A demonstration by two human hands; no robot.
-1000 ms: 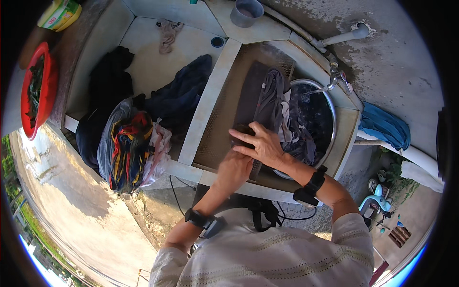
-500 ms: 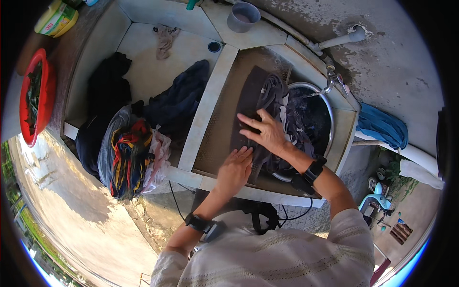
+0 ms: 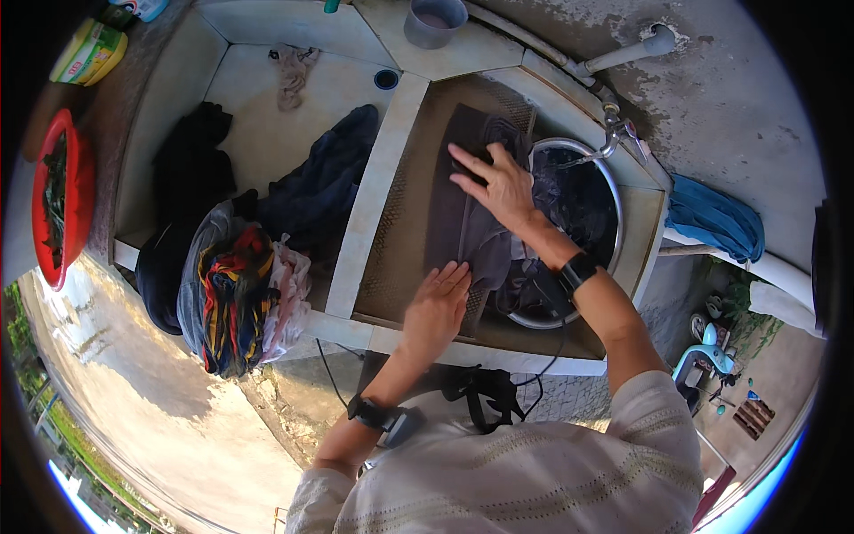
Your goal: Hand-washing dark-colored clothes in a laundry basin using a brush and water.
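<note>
A dark grey-brown garment (image 3: 447, 209) lies spread over the ridged washboard slab (image 3: 391, 233) in the sink's right section. My left hand (image 3: 436, 307) rests flat on the garment's near edge, its fingers stretched out. Over the garment's middle is my right hand (image 3: 505, 189), with fingers spread apart and nothing gripped. The garment's right side reaches toward a round metal basin (image 3: 619, 214), where more dark cloth lies in water. From the tap (image 3: 612, 133) water runs into the basin.
In the left sink section lie dark clothes (image 3: 325, 169) and a beige cloth (image 3: 292, 76); a multicoloured bundle (image 3: 236, 303) hangs over its front edge. A grey tub (image 3: 434, 25) stands on the back ledge. A red basin (image 3: 82, 196) holding greens sits left, a blue cloth (image 3: 712, 218) hangs right.
My right hand has slid away from me across the garment, whose folds now lie flatter and wider. My left hand stays at the near edge. The whole view has shifted slightly.
</note>
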